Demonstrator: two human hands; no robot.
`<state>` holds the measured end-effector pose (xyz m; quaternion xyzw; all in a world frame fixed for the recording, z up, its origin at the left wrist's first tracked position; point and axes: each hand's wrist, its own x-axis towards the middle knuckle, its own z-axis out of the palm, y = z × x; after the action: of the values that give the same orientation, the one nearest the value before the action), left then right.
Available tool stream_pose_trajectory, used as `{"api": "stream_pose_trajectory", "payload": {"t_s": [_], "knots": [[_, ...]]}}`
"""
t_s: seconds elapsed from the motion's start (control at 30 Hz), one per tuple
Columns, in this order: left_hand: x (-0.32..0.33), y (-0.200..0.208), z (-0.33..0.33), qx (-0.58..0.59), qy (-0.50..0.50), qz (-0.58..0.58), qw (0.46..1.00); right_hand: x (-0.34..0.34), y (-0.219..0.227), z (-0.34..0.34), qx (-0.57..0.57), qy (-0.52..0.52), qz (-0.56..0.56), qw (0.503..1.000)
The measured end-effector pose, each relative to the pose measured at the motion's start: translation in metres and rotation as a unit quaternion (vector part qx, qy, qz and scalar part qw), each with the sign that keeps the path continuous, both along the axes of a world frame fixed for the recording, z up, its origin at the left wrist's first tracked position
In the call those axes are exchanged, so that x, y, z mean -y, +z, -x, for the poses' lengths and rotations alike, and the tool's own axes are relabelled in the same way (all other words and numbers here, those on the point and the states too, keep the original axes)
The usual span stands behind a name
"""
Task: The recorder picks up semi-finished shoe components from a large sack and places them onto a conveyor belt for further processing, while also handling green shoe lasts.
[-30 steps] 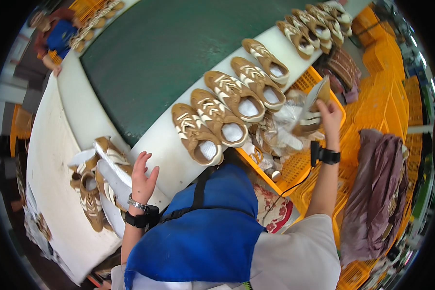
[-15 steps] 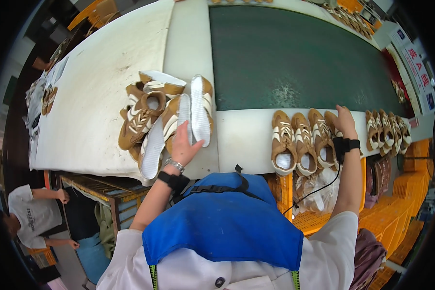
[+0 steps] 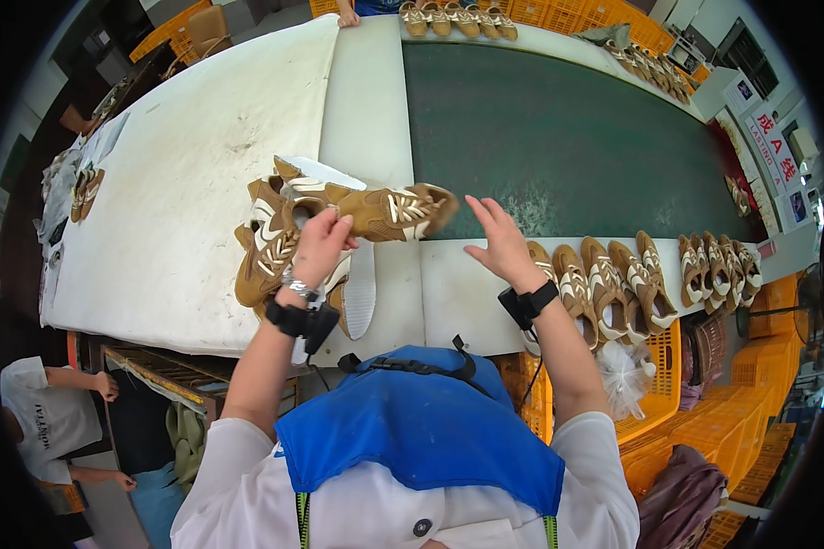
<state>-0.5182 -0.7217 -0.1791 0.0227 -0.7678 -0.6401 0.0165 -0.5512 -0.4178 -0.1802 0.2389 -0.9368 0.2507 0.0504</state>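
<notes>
The brown shoe [image 3: 371, 215] is up at the middle of the frame, over the right edge of a loose heap of shoes [image 3: 267, 261]; from where I stand I can't tell whether its underside brushes the ones below. The left hand [image 3: 320, 245] has it by the toe end, fingers closed in a narrow grip, so the rest of the shoe stretches out to the right of that grip. The right hand [image 3: 504, 249] has its grip wide and empty, thumb apart from the fingers, just off the other end and a little lower in the frame. That collar end is the one nearer the right hand, with a gap between.

As for its pointing, the toe faces left and the blurred opening faces right. The long axis runs nearly level across the frame, bridging much of the space from one hand to the other, with the white laces showing.

Around it spreads the white counter [image 3: 247, 128], with a green surface [image 3: 540, 137] at upper right. Right of centre stands a row of similar shoes [image 3: 602, 284], slanted side by side, and below them a yellow crate [image 3: 666, 361] with a clear plastic bag [image 3: 624, 375].
</notes>
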Motion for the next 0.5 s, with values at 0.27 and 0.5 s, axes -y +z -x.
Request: {"api": "stream_pose_trajectory", "payload": {"t_s": [0.27, 0.5], "knots": [[0.020, 0.025, 0.005, 0.041, -0.088, -0.175, 0.980, -0.012, 0.018, -0.030, -0.092, 0.018, 0.081, 0.992], [0.013, 0.001, 0.022, 0.098, 0.034, -0.195, 0.975, -0.020, 0.041, -0.050, -0.039, 0.067, 0.034, 0.996]]}}
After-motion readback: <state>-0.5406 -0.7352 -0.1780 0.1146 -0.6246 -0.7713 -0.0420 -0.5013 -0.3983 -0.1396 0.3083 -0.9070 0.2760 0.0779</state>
